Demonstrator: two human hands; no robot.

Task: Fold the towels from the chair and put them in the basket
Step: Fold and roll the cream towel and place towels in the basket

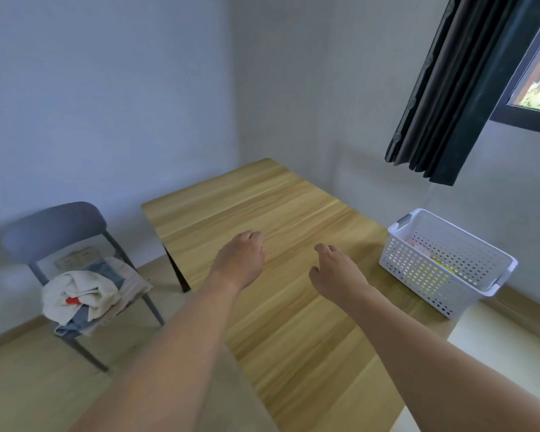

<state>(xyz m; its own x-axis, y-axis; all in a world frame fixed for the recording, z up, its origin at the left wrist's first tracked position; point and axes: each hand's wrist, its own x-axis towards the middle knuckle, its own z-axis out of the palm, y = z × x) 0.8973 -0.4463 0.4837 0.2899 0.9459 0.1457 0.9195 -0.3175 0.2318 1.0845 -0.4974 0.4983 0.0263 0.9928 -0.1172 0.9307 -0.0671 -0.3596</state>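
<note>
Both hands empty: left hand (240, 257) and right hand (337, 269) hang loosely curled over the table (293, 353). I see towels (81, 291) heaped on the chair (53, 226), unfolded. Basket (396, 244) holds something already; plenty left.

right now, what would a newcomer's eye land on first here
Two bare arms stretch over the wooden table, the left hand and right hand loosely curled and holding nothing. To the left, a heap of towels sits on the grey chair. A white perforated basket stands at the table's right edge.
</note>
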